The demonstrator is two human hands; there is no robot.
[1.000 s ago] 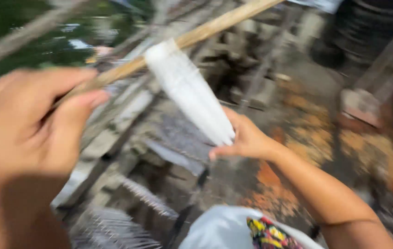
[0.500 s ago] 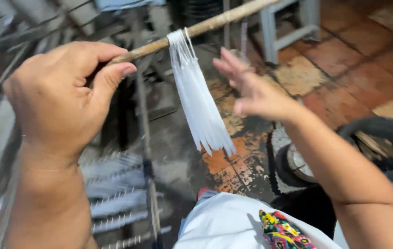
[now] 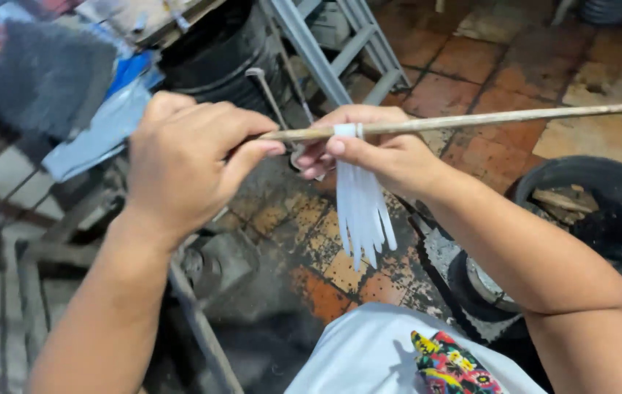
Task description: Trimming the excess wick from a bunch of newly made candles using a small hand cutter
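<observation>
1. Left hand pinches the near end of the thin bamboo stick, fingers closed tight on it; the stick runs level, off to the right.
2. Right hand clamps the white strips where they loop over the stick; their tails hang free over the tiled floor.
3. Best, I judge, to keep the stick level and the thumb firmly on the loop so nothing slides.

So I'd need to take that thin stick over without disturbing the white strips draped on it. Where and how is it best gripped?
Probably on the bare length of the thin stick, right of the white strips, coming from above with a pinch across it. The stick lies nearly level and that stretch is free. The left hand holds its near end, and the right hand pinches it at the strips.
</observation>
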